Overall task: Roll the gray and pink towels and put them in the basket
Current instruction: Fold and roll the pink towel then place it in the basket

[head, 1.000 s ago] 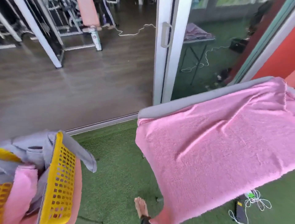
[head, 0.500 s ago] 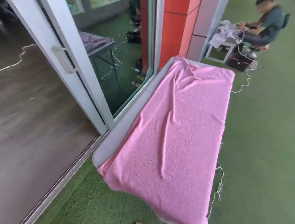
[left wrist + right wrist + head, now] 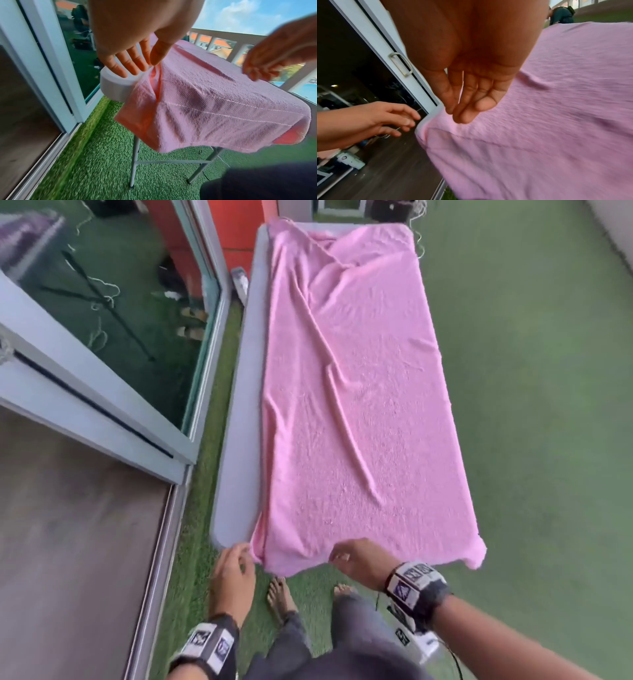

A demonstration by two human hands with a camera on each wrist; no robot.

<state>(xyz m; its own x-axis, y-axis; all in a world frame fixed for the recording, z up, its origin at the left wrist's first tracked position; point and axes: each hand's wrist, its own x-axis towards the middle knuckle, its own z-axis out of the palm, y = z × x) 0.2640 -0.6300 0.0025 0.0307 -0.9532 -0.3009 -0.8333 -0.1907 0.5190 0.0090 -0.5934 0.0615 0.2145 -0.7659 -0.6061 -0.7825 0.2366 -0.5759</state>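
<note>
Head view. Pink towel, nubby terry cloth, lies spread lengthwise over a long narrow worktop with a smooth pale gray top and rounded corners. Soft ridges and creases run down the cloth; its near edge droops over the worktop's end. A bare strip of worktop shows along the towel's left side. Left hand hovers at the near left corner, fingers loose, just beside the towel's edge. Right hand sits at the near hem, fingers bent down at the cloth. Banded straps on both wrists. Short green artificial grass underfoot; a sliding glass door with a white frame to the left.

Left wrist view. Left hand is spread, fingers straight over the worktop corner, thumb tip touching a raised fold of the towel. The hanging end shows woven stripes. Thin metal legs stand on the grass. Right hand has curled fingers at the towel's top edge; whether it pinches cloth, cannot tell.

Right wrist view. Right hand holds its fingers straight and pressed together, tips at the towel surface. Left hand is loosely curled, apart from the cloth. Picture is blurred.
</note>
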